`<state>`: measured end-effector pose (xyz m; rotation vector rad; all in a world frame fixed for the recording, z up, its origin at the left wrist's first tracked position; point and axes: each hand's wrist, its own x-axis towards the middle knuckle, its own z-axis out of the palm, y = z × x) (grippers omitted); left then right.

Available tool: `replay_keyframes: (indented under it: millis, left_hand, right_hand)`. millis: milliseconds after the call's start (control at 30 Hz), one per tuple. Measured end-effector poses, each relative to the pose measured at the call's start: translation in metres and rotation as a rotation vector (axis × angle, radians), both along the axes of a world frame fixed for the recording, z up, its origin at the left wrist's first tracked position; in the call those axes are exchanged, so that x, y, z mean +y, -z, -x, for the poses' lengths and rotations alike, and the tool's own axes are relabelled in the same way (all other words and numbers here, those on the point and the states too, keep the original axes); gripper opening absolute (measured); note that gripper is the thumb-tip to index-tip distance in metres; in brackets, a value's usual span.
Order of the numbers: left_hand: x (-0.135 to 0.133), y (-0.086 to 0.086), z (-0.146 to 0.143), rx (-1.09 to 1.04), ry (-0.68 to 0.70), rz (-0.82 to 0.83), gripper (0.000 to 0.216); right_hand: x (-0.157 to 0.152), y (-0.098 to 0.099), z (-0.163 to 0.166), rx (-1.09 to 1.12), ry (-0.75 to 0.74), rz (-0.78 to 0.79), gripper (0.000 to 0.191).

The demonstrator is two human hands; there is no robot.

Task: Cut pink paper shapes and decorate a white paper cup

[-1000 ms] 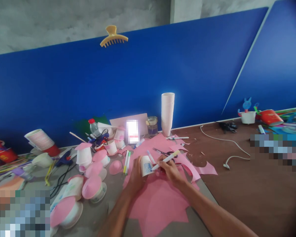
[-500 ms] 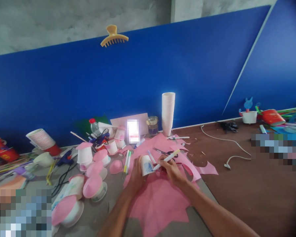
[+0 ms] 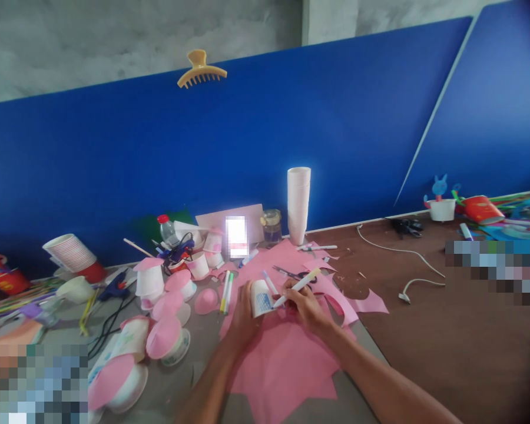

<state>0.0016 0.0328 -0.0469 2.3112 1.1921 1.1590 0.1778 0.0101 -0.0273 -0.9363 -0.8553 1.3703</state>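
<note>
My left hand (image 3: 244, 312) is wrapped round a white paper cup (image 3: 262, 298) with a blue pattern on its side. The cup lies tilted, and its far side is hidden by my fingers. In my right hand (image 3: 301, 301) a white marker with a yellow end (image 3: 307, 280) is pinched like a pen, its tip at the cup's side. Beneath both hands spreads cut pink paper (image 3: 287, 365). Behind the cup lies another marker (image 3: 270, 281), and black scissors (image 3: 294, 274) rest just beyond my right hand.
White cups topped with pink paper (image 3: 164, 337) crowd the left side. A tall stack of white cups (image 3: 298, 206) stands at the back beside a glass jar (image 3: 271, 227). A glue gun (image 3: 115, 285) lies left, and a white cable (image 3: 401, 252) runs across the brown tabletop.
The whole view has shifted slightly. My hands keep the same hold on the cup and the marker, with the marker tip still at the patterned side.
</note>
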Motion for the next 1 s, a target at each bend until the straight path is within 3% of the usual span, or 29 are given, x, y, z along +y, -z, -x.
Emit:
replay_keyframes:
  millis: [1000]
  left_hand:
    - [0.0005,0.0080,0.0016,0.031,-0.044,0.003,0.056]
  right_hand:
    - [-0.0017,-0.0025,-0.0022,-0.005,-0.023,-0.030,0.017]
